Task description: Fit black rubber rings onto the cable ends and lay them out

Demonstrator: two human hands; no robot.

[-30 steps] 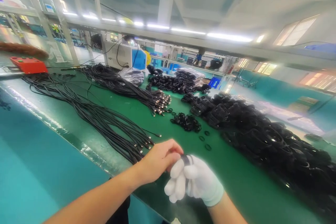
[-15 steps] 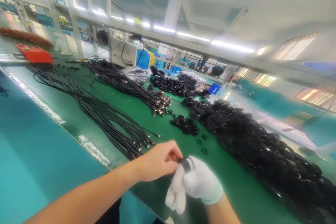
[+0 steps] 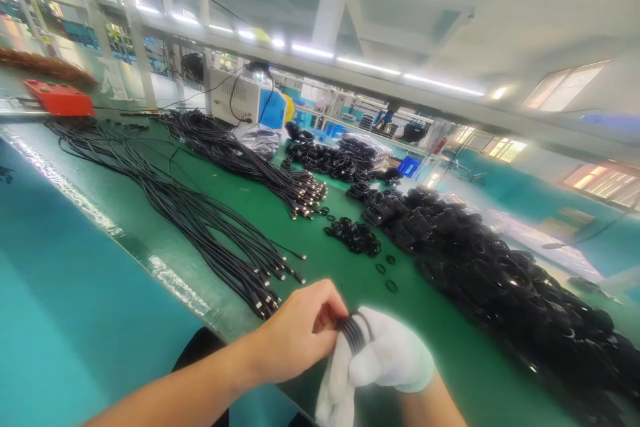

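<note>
Low in the middle, my left hand (image 3: pixel 300 327), bare, is closed, with thumb and fingertips pinching at the edge of a coiled black cable (image 3: pixel 354 333). My right hand (image 3: pixel 393 353), in a white glove, is closed on the same coil, its thumb pressed near the loops. Several strands lie side by side across the gloved fingers, and one loop stands a little apart. The cable's ends are hidden. Just beyond my left hand lies a bundle of straight black cables (image 3: pixel 200 213) with metal plugs toward me.
Small black rings (image 3: pixel 353 237) lie in a heap on the green tabletop (image 3: pixel 320 273). A long pile of coiled black cables (image 3: pixel 480 280) runs down the right. Behind stand another cable bundle (image 3: pixel 250 160), a white-and-blue machine (image 3: pixel 245 103) and, far left, a red box (image 3: pixel 59 98).
Both hands have moved slightly down and toward me with the coil. One loop now stands further from the other strands. More plugs of the near bundle show beyond my left hand.
</note>
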